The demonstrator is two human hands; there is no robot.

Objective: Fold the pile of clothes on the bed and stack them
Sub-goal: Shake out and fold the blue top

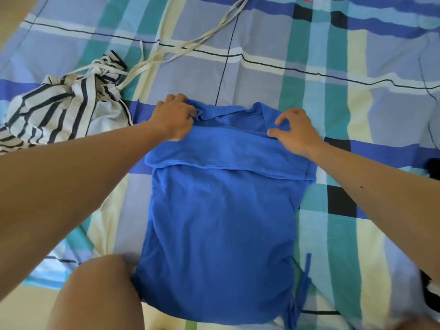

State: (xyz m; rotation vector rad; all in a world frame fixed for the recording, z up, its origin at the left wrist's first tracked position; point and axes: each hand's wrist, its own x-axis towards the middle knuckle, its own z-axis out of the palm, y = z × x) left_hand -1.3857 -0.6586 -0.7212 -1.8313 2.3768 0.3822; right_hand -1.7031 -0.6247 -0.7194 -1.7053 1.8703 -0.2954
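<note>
Head view, the only one we have. The blue garment lies flat in the centre of the frame on the plaid bedsheet. Its top part is folded over into a band across the width, and its lower edge reaches the bottom of the frame.

The left hand is at the garment's upper left corner, fingers curled round bunched cloth. The right hand is at the upper right corner, with bent fingers and thumb pinching the fold there. The hands are well apart, one per corner, both clamped on the same garment.

A striped garment sits crumpled at left of frame, near the left forearm but apart from the blue one. Cream straps trail from it toward the top centre. We see a bare knee at lower left, touching the blue garment's bottom left corner. There's something dark at the right edge; we can't tell what it is.
</note>
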